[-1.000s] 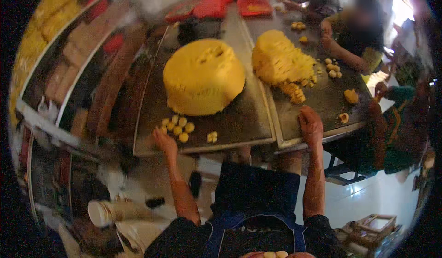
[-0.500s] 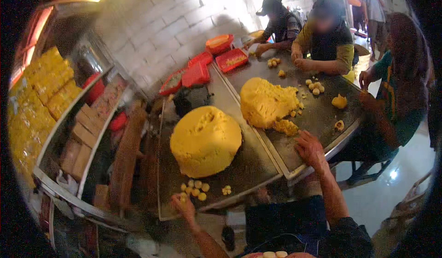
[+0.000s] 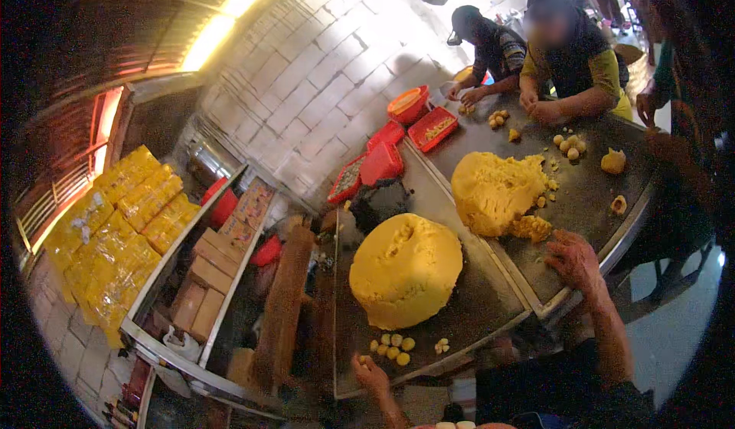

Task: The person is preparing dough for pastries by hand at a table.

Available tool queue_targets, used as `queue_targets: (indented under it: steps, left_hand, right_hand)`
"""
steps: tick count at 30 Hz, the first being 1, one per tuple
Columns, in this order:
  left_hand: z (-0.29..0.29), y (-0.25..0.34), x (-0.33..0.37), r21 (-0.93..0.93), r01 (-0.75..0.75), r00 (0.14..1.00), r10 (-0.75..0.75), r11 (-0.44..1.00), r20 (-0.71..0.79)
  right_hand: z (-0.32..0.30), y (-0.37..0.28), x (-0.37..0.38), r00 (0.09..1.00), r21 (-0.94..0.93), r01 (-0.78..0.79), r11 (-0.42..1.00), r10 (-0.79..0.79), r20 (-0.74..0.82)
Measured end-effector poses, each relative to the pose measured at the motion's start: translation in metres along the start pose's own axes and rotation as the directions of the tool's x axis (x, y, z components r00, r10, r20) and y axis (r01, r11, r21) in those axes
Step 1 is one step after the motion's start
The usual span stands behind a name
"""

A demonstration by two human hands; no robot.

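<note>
right hand [image 3: 574, 262] — near crumbly dough [image 3: 530, 228]

Dough balls [image 3: 393, 348]: small, smooth, pale to deeper yellow, in a loose cluster near the table's [image 3: 476, 310] near-left corner, just beside the left hand [image 3: 371, 375]; whether its curled fingers hold one is unclear.
Small pieces [image 3: 442, 345]: pale yellow, grouped right of the balls.
Round mound [image 3: 406, 272]: large, yellow, mostly smooth, hollowed on top, behind the balls.
Torn lump [image 3: 494, 193]: large, yellow, rough and crumbling along its right side.
Crumbly clump [image 3: 530, 228]: yellow, at the lump's near end, just beside the right hand [image 3: 574, 260].
</note>
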State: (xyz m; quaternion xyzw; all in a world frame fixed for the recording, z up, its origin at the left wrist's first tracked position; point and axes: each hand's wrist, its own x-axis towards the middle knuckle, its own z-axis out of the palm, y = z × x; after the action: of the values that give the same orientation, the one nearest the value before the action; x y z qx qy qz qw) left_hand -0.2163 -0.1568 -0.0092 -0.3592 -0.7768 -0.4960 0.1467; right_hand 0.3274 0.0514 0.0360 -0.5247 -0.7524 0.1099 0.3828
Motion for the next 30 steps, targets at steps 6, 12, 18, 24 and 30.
queue_targets:
  steps: [6, 12, 18, 24, 30]
  left_hand:
    - [-0.028, -0.107, 0.021, -0.560, 0.071, 0.994, -0.106, 0.825, -0.030]
    - [0.005, 0.023, 0.011, 0.026, 0.207, 0.978, -0.207, 0.978, 0.005]
    - [-0.012, 0.026, -0.008, 0.370, -0.021, 0.997, -0.008, 0.929, 0.076]
    - [-0.028, 0.019, -0.005, -0.033, 0.174, 0.945, -0.157, 0.984, 0.285]
    - [-0.047, -0.077, 0.014, -0.514, 0.131, 0.991, -0.098, 0.848, 0.090]
  right_hand:
    - [0.006, -0.035, 0.039, 0.984, -0.016, 0.024, 1.000, -0.021, 0.180]
    - [0.025, 0.023, 0.013, 0.993, -0.129, 0.094, 0.987, -0.103, -0.065]
    - [0.007, -0.012, 0.010, 0.997, -0.057, 0.056, 0.997, -0.053, 0.065]
    - [0.008, -0.008, 0.004, 0.997, -0.148, 0.071, 0.986, -0.066, 0.039]
    - [0.032, -0.027, 0.016, 0.985, -0.035, 0.165, 0.986, -0.167, -0.045]
